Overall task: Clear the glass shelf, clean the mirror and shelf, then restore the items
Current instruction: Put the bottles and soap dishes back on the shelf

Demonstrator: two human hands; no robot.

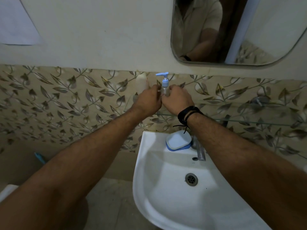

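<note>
Overhead, from the head camera: both hands meet at the left end of the glass shelf, above the white sink. The right hand curls round the lower body of a clear pump bottle, which stands upright with its long axis vertical and its blue spout pointing left. The left hand sits just beside it, fingers bent towards the bottle; whether it grips the bottle or something behind cannot be told. A pale white bottle stands just left and farther back, partly hidden. The mirror hangs above right. The bottle's base is hidden, so whether it rests on the shelf is unclear.
</note>
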